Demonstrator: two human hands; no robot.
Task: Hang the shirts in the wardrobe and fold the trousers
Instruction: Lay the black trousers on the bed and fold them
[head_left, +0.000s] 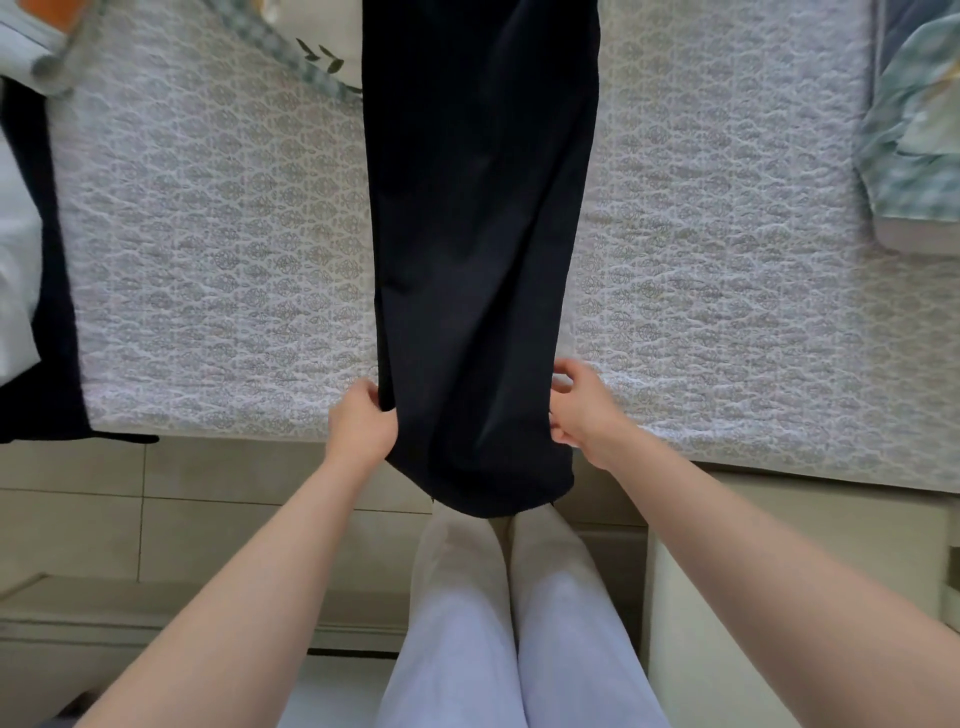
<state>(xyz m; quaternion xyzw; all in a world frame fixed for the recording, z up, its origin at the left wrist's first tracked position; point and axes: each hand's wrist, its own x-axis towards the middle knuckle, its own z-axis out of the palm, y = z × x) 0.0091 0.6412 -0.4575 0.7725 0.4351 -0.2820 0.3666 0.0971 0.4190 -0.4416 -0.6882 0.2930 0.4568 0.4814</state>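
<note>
Trousers, dark, smooth, flat lengthwise on bed, both hands pinching edges

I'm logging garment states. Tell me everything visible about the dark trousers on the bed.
The dark trousers look black or navy, smooth matte fabric, laid flat as one long narrow strip across the patterned bedspread, near end hanging over the bed's edge. The left hand and right hand pinch their side edges there.

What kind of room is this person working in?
Probably a bedroom: a quilt-covered bed fills the view, folded bedding lies at its right, and dark trousers are spread across it, their near end held by the left hand and right hand.
</note>
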